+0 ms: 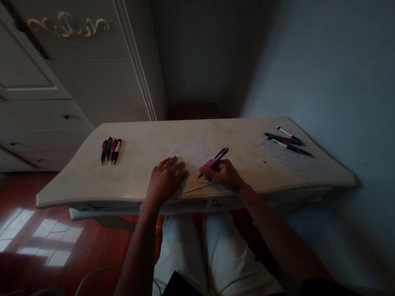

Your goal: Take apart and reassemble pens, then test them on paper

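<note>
A sheet of paper (191,153) with faint writing lies near the front edge of the pale table, straight ahead of me. My right hand (222,173) is closed round a purple pen (217,159), whose tip points down and left at the lower part of the sheet. Flat on the left side of the same paper, my left hand (166,179) rests with its fingers stretched out and a ring on one of them. The hands are a short way apart, and each covers part of the sheet.
Several pens (111,150) lie side by side on the table's left. On the right, more pens (288,142) lie partly over a second written sheet (297,162). A white cabinet (104,82) stands behind on the left; a wall (357,67) borders the table's right end.
</note>
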